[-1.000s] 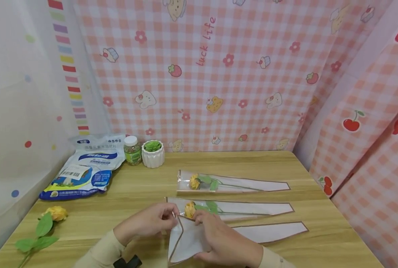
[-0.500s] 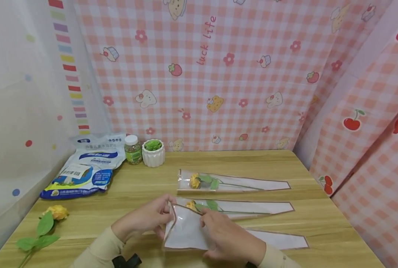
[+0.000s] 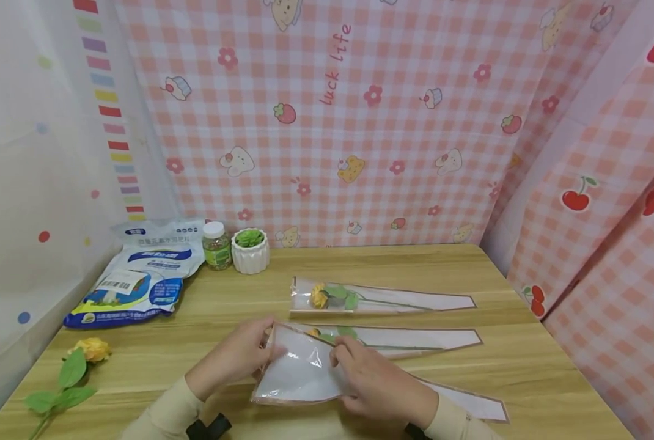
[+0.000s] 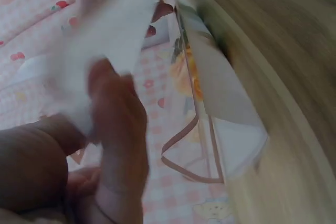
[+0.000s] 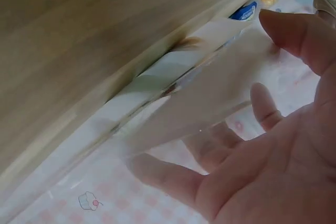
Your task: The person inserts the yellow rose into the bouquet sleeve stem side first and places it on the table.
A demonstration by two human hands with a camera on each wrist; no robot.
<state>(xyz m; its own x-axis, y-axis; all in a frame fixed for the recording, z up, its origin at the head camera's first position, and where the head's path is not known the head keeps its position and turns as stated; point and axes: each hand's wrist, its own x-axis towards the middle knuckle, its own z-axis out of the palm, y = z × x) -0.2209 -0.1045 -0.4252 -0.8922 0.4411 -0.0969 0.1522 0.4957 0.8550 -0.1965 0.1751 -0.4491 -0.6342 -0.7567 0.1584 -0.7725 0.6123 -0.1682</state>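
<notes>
A clear-and-white flower sleeve with a brown border is held raised above the near part of the table, its wide end towards the left. My left hand pinches the upper corner of that wide end. Farther along, my right hand grips the sleeve's middle between thumb and fingers; its narrow tail slopes down to the right. Nothing shows inside the sleeve. In the left wrist view, the sleeve is blurred between thumb and fingers. Right behind it lies another sleeve with a yellow rose, its bloom partly covered.
A third sleeve with a yellow rose lies farther back. One loose yellow rose lies at the left on the wooden table. Behind stand a fertilizer bag, a lidded jar and a potted succulent.
The sleeve's wide end has shifted left and spread flatter, its upper corner raised. My left hand has moved up and slightly left with it. The narrow tail has swung towards me.
</notes>
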